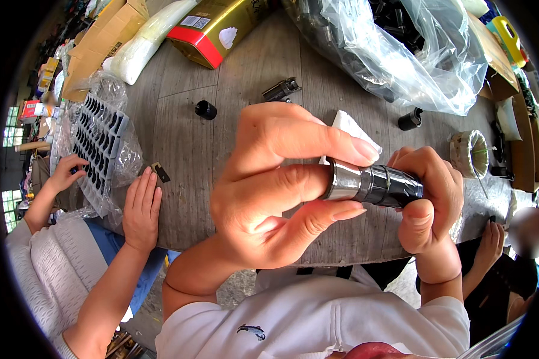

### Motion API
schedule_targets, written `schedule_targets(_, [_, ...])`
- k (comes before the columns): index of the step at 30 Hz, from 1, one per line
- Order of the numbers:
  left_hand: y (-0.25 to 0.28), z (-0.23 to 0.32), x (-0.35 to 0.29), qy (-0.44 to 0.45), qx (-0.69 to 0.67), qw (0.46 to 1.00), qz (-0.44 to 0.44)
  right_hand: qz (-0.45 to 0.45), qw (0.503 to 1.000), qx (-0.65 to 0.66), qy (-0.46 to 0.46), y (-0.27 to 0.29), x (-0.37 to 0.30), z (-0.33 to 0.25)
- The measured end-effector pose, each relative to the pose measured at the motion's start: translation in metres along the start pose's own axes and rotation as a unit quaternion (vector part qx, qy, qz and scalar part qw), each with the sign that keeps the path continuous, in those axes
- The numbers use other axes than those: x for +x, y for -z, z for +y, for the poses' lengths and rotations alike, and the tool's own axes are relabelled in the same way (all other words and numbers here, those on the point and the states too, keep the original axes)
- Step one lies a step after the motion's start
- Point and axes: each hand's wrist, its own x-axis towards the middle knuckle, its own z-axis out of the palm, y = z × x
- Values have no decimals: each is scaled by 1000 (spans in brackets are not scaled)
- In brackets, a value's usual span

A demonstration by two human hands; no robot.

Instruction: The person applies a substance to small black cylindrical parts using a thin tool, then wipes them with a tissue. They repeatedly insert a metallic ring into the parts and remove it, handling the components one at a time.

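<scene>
My left hand (pixel 263 197) and my right hand (pixel 434 191) hold a black and silver cylindrical part (pixel 371 183) between them, raised above the grey table. Thumb and fingers of the left close around its shiny silver rim at one end. Those of the right grip the black, notched end. A folded white tissue (pixel 348 127) lies partly hidden behind the left fingers. Farther back sits a similar dark cylindrical part (pixel 281 90) on its side. Two short black cylinders, one to the left (pixel 205 110) and one to the right (pixel 410 119), rest on the tabletop.
At left, a co-worker's hands (pixel 142 209) are by a grey tray (pixel 99 155) of black pieces in clear plastic. Along the back stand a gold and red tin (pixel 206 42) and a clear bag (pixel 443 72) of black parts. A tub (pixel 468 154) and another person's hand (pixel 490 242) are at right.
</scene>
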Motion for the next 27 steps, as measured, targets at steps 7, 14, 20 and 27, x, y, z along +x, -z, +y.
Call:
schedule_targets(7, [-2,-1,0,-29,43,999,6,-74,950,239,-186,4,2,-13])
schedule_targets(14, [-2,0,-1,-15,69,998,5,-37,956,264,-123,-6,-2,0])
schedule_targets(20, [-1,2,-3,10,59,998,2,-9,992,124,-2,-7,5,4])
schedule_targets(27, [-1,0,-4,37,2,999,2,-35,997,1,72,1,5,-1])
